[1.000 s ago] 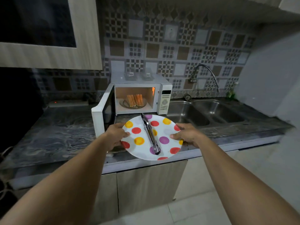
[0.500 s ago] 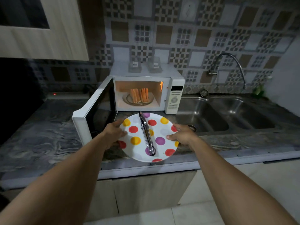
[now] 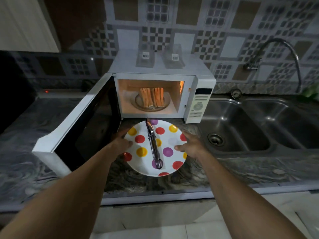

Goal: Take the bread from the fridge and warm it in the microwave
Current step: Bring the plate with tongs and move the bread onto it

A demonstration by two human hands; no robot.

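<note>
Grasping the spotted plate [image 3: 144, 165] by opposite edges, my left grip [image 3: 120, 144] pinches the left rim with the thumb on top, and my right grip [image 3: 190, 146] pinches the right rim the same way. The plate sits low over the counter [image 3: 224, 168], just before the microwave [image 3: 200, 100]; whether it touches the stone I cannot tell. Metal tongs [image 3: 153, 145] lie across the plate's middle, their tips reaching its far rim near the oven's lower sill. The bread [image 3: 151, 96] is inside the lit cavity, slices standing on edge on the glass turntable [image 3: 151, 108], with bare room on both sides of them and above. The door [image 3: 77, 128] hangs wide open to the left, its edge jutting towards me and walling in my left forearm. To the right the counter drops into the steel sink [image 3: 233, 128], close beside my right grip. A strip of bare counter runs between the plate and the front edge.
</note>
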